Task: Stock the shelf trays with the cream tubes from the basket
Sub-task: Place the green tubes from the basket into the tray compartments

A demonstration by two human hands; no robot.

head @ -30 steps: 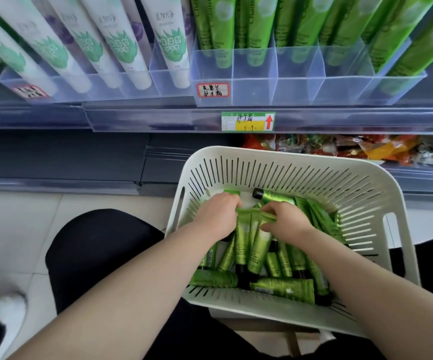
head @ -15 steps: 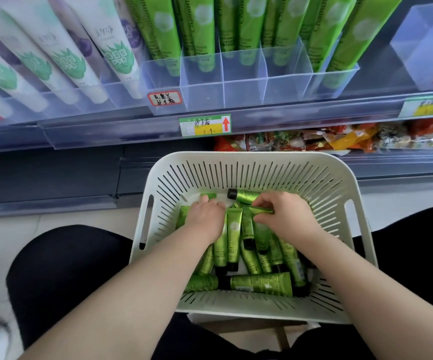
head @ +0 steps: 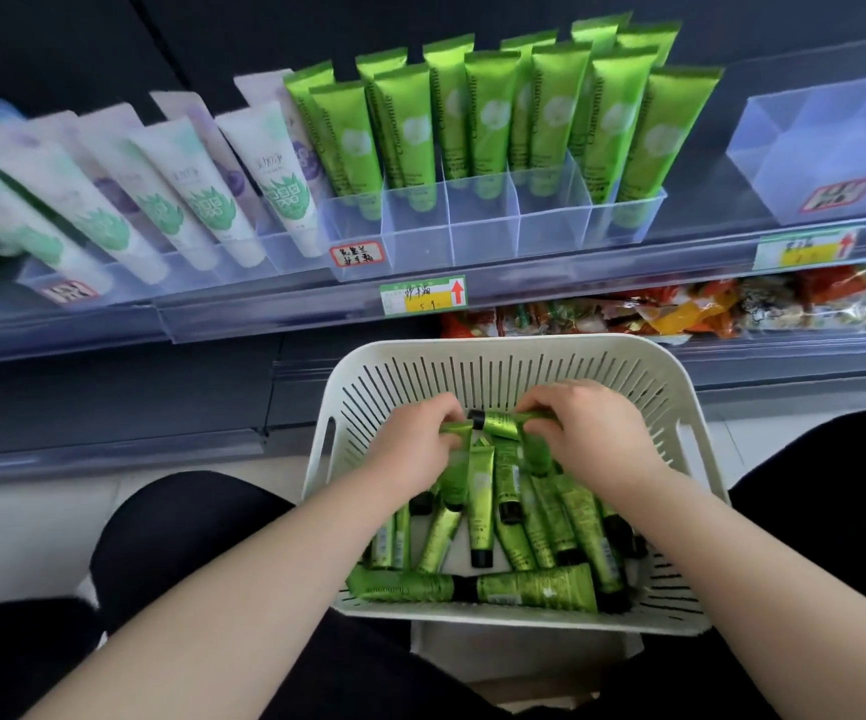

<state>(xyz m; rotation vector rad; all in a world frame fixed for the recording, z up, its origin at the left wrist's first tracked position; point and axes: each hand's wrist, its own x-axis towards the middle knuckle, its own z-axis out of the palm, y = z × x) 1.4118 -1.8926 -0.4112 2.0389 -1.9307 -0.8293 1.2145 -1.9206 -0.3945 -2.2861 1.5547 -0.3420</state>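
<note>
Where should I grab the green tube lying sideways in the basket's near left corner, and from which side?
Probably the tube at mid-body, from straight above, pinching across its width. It lies flat, uncovered along the near wall of the basket, and its cap end meets a neighbouring tube.

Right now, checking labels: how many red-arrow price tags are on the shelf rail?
2. One price tag sits below the green-tube tray; the other price tag is farther right, below the clear tray. Others may be out of frame.

Shelf [head: 628, 272] with clear divided tray [head: 482, 236] of standing green tubes [head: 488, 122].
</note>
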